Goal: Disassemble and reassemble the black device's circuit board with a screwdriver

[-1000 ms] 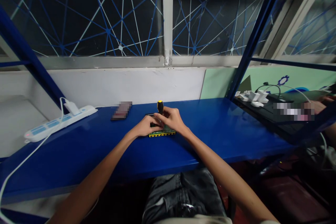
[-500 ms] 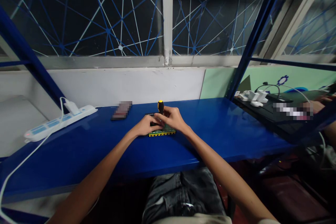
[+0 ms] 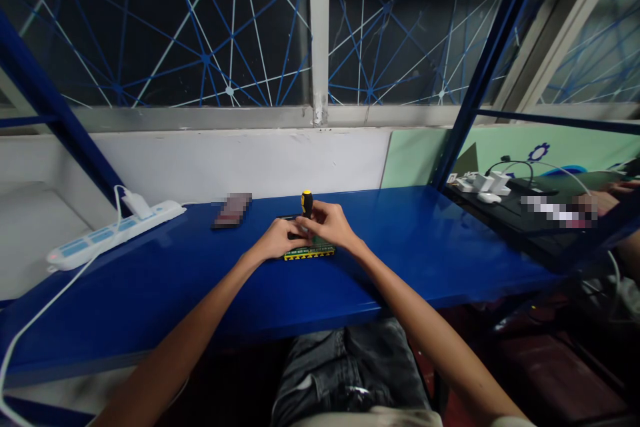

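A screwdriver (image 3: 307,204) with a black and yellow handle stands nearly upright in the middle of the blue table (image 3: 420,247). My right hand (image 3: 331,223) is closed on it, thumb and fingers around the lower part of the handle. From the left, my left hand (image 3: 279,239) bends its fingers inward close to the screwdriver's lower end. Something dark shows between its thumb and fingers, too small to make out. Under both hands lies a flat green and black case (image 3: 310,254) with a yellow-patterned front edge. The screwdriver's tip is hidden by my fingers.
A phone-like dark slab (image 3: 231,211), partly blurred, lies left of the hands. A white power strip (image 3: 117,235) with a cable runs along the table's left side. Blue frame posts (image 3: 460,133) rise behind. Another person's hand (image 3: 595,202) is at the far right, near white plugs (image 3: 485,185).
The screwdriver handle and my right hand have shifted very slightly to the right. My left hand stays almost in the same place.
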A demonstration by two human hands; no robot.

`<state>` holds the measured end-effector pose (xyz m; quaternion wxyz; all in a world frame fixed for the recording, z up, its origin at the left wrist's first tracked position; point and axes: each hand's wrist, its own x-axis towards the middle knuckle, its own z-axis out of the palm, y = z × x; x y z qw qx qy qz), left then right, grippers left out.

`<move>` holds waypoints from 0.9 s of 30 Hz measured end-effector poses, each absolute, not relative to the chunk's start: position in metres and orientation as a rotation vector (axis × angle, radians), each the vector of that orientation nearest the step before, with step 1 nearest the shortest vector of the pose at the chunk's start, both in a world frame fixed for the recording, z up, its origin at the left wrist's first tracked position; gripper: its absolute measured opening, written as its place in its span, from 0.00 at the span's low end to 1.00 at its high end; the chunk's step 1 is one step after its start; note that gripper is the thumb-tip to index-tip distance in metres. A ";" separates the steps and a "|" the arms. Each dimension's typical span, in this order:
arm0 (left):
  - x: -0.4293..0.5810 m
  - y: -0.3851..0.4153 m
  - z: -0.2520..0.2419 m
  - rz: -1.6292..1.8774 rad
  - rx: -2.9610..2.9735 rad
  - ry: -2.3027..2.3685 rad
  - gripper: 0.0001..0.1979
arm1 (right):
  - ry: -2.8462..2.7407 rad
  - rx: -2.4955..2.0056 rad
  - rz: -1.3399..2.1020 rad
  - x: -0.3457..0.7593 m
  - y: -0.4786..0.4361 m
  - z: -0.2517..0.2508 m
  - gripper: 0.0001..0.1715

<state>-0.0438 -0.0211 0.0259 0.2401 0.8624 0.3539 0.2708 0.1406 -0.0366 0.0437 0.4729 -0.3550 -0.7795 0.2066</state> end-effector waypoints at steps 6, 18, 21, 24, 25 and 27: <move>-0.043 -0.024 0.030 0.753 2.351 0.927 0.08 | -1.909 -0.861 0.528 0.141 -0.037 0.045 0.15; -0.041 -0.026 0.030 0.789 2.276 0.972 0.07 | -1.909 -0.831 0.570 0.142 -0.039 0.046 0.15; -0.042 -0.026 0.031 0.759 2.323 0.927 0.08 | -1.913 -0.835 0.576 0.142 -0.038 0.044 0.15; -0.043 -0.026 0.033 0.719 2.353 0.888 0.09 | -1.915 -0.853 0.569 0.142 -0.036 0.041 0.16; -0.044 -0.026 0.033 0.719 2.355 0.886 0.09 | -1.914 -0.855 0.568 0.142 -0.035 0.041 0.17; -0.044 -0.026 0.033 0.732 2.346 0.903 0.09 | -1.911 -0.854 0.568 0.142 -0.034 0.039 0.17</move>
